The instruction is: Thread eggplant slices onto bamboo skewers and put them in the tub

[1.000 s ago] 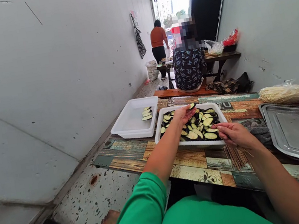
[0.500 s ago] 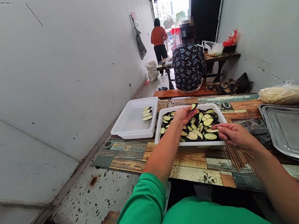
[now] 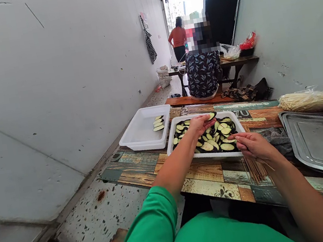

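Note:
My left hand (image 3: pixel 200 125) is closed on an eggplant slice (image 3: pixel 211 116), dark-skinned with a pale face, above the far side of a white tub (image 3: pixel 170 146). Many cut eggplant slices (image 3: pixel 227 147) fill that tub. In my right hand (image 3: pixel 250 144) a thin bamboo skewer (image 3: pixel 224 127) is pinched; it slants up and left toward the slice. Whether its tip has entered the slice I cannot tell. Below my right hand lies a bundle of skewers (image 3: pixel 257 170) on the table. A second white tub (image 3: pixel 146 143) to the left holds several eggplant slices (image 3: pixel 158 123) in a row.
Metal trays (image 3: pixel 321 135) are stacked at the right, beside a dark grey cloth (image 3: pixel 276 141). Behind them lies a bag of pale, thin sticks (image 3: pixel 306 101). One person (image 3: pixel 204 73) sits on a bench (image 3: pixel 177 102) ahead; another person (image 3: pixel 177 37) stands near the doorway.
My left hand and the eggplant slice have shifted slightly to the right. My right hand has barely moved. The standing person near the doorway has moved right.

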